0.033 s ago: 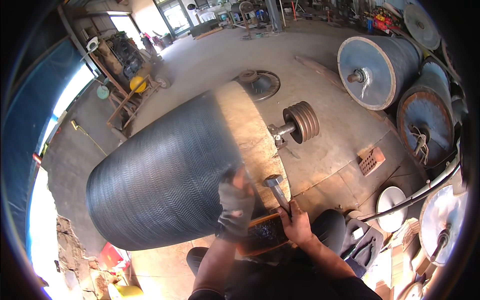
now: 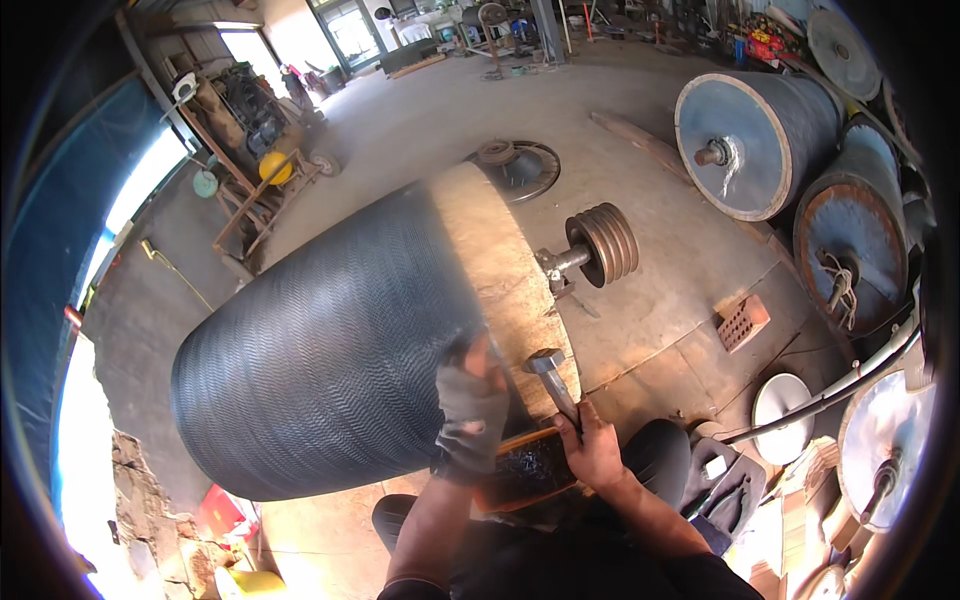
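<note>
A large drum [image 2: 320, 340] wrapped in dark wire or ribbed material lies in front of me, its right end a band of bare pale wood [image 2: 500, 260]. My right hand [image 2: 595, 450] is wrapped round a hammer [image 2: 550, 375], whose metal head stands up over the pale band's near edge. In a grey glove that leaves the fingers bare, my left hand [image 2: 470, 405] is at the drum's near right side, where the dark winding meets the wood. Blur smears its fingers, so what they pinch, if anything, cannot be made out.
A grooved pulley [image 2: 605, 245] sticks out on a shaft from the drum's right end. Under my hands is a dark open box [image 2: 530, 470]. A perforated brick [image 2: 745, 322] sits at right, near more drums [image 2: 740, 150]. A wheeled machine [image 2: 240, 140] stands far left.
</note>
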Demonstrator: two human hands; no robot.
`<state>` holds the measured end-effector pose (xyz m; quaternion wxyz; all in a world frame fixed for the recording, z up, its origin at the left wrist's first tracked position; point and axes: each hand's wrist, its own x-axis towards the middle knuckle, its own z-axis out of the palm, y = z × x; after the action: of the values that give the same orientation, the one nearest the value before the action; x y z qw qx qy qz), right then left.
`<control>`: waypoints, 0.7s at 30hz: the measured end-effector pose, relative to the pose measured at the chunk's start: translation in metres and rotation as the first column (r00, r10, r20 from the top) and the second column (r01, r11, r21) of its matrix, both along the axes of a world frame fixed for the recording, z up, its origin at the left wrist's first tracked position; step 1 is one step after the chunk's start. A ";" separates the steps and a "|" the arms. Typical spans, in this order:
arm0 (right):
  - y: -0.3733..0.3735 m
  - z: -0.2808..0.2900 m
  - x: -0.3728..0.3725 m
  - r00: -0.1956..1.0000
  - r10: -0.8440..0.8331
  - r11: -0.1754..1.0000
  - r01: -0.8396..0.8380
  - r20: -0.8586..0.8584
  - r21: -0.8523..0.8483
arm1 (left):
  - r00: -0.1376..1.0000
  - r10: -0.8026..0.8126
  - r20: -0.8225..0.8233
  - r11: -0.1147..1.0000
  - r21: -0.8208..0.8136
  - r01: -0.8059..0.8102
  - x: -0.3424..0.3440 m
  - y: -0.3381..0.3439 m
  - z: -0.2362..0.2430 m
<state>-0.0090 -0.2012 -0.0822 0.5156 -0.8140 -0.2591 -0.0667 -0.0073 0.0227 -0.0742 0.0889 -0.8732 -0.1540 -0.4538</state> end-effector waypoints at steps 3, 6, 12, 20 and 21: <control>0.000 0.001 0.002 0.994 0.036 0.999 -0.039 -0.107 -0.021 | 0.997 -0.048 0.061 0.922 -0.382 0.067 -0.002 -0.028 0.021; 0.004 0.008 0.005 1.000 0.026 0.999 -0.026 0.001 -0.044 | 0.974 -0.226 0.021 0.899 -0.382 0.216 -0.003 -0.028 0.036; 0.009 0.024 0.009 0.999 0.031 0.951 -0.016 0.042 -0.309 | 0.948 -0.317 0.043 0.793 -0.536 0.289 0.003 -0.033 0.054; 0.005 0.025 0.007 0.994 0.010 0.962 0.019 0.105 -0.273 | 0.960 -0.274 -0.059 0.837 -0.507 0.207 0.001 -0.040 0.052; 0.008 0.028 0.010 0.987 0.015 0.970 0.024 0.160 -0.242 | 0.973 -0.232 -0.020 0.792 -0.585 0.177 0.005 -0.035 0.040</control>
<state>0.0009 -0.1933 -0.0542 0.3891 -0.8636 -0.3044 -0.1012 -0.0026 -0.0127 -0.0339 -0.2235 -0.8897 -0.1853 -0.3523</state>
